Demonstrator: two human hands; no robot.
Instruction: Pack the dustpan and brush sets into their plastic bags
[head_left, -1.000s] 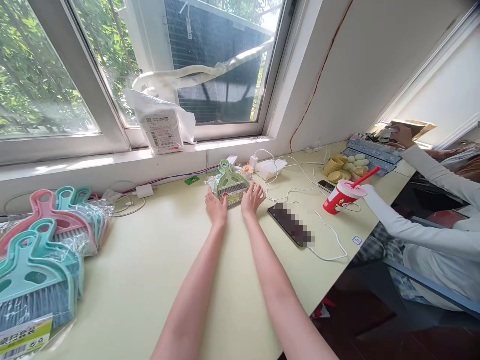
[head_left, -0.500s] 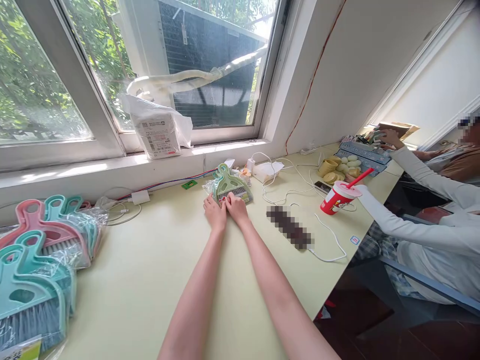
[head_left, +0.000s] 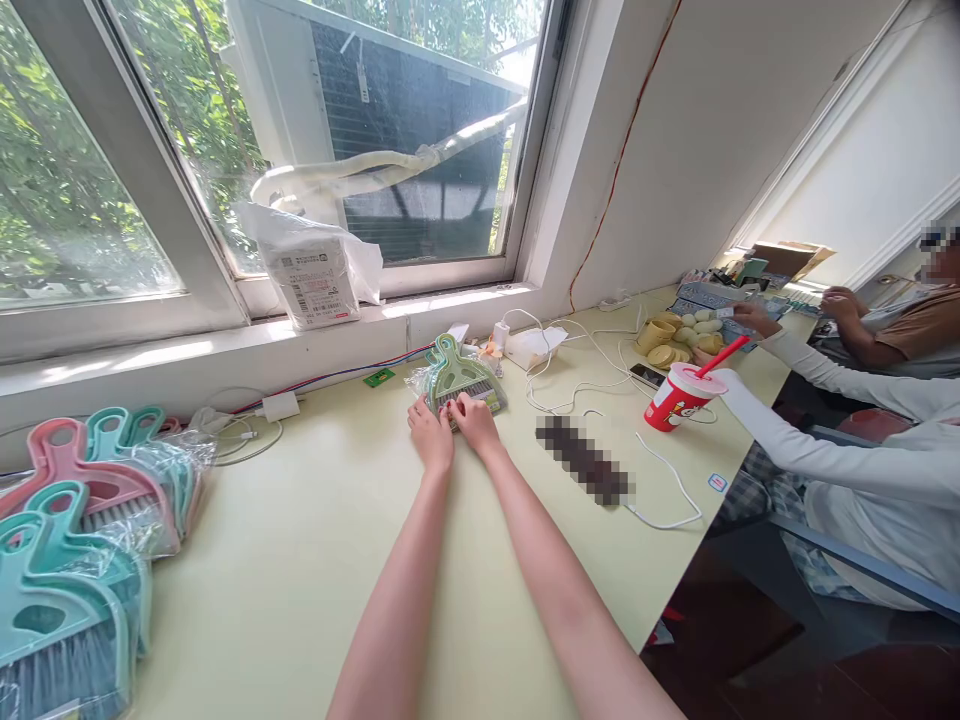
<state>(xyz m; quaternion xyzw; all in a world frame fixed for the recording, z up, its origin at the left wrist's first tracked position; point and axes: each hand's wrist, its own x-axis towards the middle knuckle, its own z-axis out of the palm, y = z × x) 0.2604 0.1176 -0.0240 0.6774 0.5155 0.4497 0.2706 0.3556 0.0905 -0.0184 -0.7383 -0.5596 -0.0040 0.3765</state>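
A pale yellow worktop (head_left: 300,560) is running along a white wall beneath a sliding window (head_left: 139,150), with an air conditioner (head_left: 420,130) and leaves showing outside. On the windowsill (head_left: 450,300) a printed packet (head_left: 319,285) is standing in a loose white plastic bag. Cables are trailing along the back, and a small green card (head_left: 379,378) is lying near them. On the right, a person in white sleeves (head_left: 810,440) is sitting at the edge, and another in brown is sitting farther off.

A clear-wrapped green dustpan and brush (head_left: 454,375) is lying on the worktop before the window. The left hand (head_left: 430,436) and right hand (head_left: 474,426) are touching its near edge, fingers bent and close together; whether they are pinching the wrapping, I cannot tell. More wrapped sets, pink (head_left: 67,470) and teal (head_left: 67,590), are crowding the left end. A red cup (head_left: 675,402) is holding a red straw (head_left: 724,355) through its lid, which is hiding the contents.
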